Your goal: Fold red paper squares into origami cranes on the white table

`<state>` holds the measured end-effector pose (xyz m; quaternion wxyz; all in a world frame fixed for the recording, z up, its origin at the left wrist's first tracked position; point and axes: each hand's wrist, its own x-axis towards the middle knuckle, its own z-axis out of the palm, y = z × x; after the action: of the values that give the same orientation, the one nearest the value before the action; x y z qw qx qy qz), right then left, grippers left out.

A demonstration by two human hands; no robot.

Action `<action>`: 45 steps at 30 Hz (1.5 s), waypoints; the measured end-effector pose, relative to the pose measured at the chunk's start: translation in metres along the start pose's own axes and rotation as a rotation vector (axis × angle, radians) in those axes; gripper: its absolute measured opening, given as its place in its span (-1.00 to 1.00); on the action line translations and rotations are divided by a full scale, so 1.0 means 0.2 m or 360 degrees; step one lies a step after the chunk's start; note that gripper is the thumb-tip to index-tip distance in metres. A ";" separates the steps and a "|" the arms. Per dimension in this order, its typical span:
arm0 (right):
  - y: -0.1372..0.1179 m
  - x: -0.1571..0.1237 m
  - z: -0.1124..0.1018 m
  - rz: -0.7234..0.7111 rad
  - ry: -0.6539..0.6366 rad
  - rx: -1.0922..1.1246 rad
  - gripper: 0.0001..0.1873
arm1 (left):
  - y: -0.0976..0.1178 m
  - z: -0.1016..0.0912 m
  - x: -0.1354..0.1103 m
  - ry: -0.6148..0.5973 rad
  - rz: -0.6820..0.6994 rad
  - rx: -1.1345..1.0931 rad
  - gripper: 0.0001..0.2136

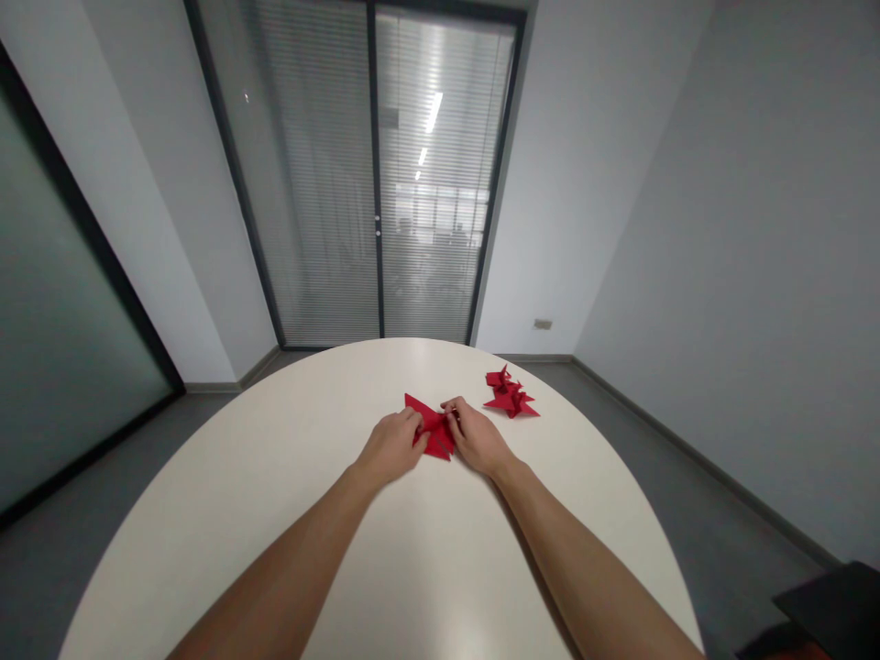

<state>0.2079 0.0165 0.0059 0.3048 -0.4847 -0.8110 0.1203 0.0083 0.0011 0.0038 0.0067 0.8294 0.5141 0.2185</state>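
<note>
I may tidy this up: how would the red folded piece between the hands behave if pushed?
The red folded piece looks like thin paper, so it is probably light. Its folds may add some stiffness, but the projecting points could bend under a firm grip. Its angular outline suggests it would slide on the white table rather than roll.

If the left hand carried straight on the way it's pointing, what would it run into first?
The red folded paper, already at the fingertips of the left hand. Past that, the right hand might be brushed, though depth is hard to judge here.
</note>
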 end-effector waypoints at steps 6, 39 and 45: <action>0.00 0.00 0.00 0.0031 -0.0013 -0.0056 -0.82 | -0.01 0.01 0.00 0.0007 -0.0133 -0.0010 -0.82; 0.02 0.01 0.00 0.0159 -0.0074 -0.0256 -0.83 | -0.01 -0.01 0.00 -0.0076 -0.0167 -0.0122 -0.55; 0.00 0.01 -0.01 0.0155 -0.0050 -0.0300 -0.81 | 0.00 -0.01 0.00 -0.0073 -0.0126 -0.0072 -0.63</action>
<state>0.2083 0.0173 0.0080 0.2389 -0.5481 -0.7989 0.0659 0.0076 -0.0001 0.0061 0.0459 0.8127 0.5413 0.2106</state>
